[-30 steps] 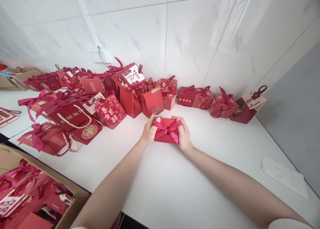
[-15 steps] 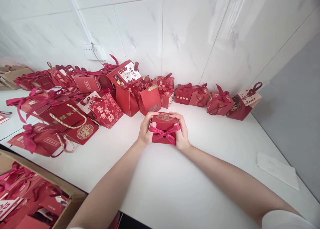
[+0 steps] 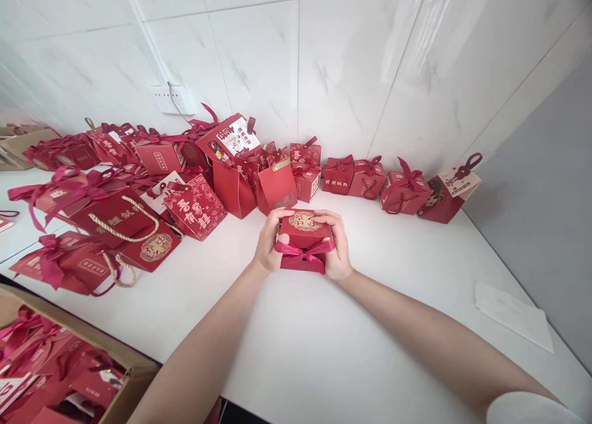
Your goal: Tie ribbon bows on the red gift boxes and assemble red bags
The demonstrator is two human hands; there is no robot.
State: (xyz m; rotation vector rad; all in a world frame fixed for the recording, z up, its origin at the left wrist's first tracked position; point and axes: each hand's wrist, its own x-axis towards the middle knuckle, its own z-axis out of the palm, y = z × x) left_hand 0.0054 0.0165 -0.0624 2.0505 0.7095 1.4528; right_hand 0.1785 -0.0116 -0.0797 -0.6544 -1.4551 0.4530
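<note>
Between my two hands is a red gift box (image 3: 303,226) with a gold emblem on its top and a pink-red ribbon bow (image 3: 304,250) across the side facing me. My left hand (image 3: 271,242) grips its left side, thumb at the bow's left loop and fingers over the top edge. On the opposite side my right hand (image 3: 338,245) holds it the same way, thumb by the right loop. Just behind the held box stands a red box with a gold-edged top (image 3: 276,186). The held box's far side and underside are hidden.
Many red gift boxes (image 3: 194,207) with ribbons and rope handles crowd the left and back of the white table (image 3: 370,350). A cardboard carton (image 3: 139,374) full of similar boxes is at lower left. A white sheet (image 3: 513,316) lies on the right, near a grey panel (image 3: 546,195).
The held box has tipped slightly toward me, so more of the gold emblem on its top shows and the bow looks flatter. Both hands keep their grip.
</note>
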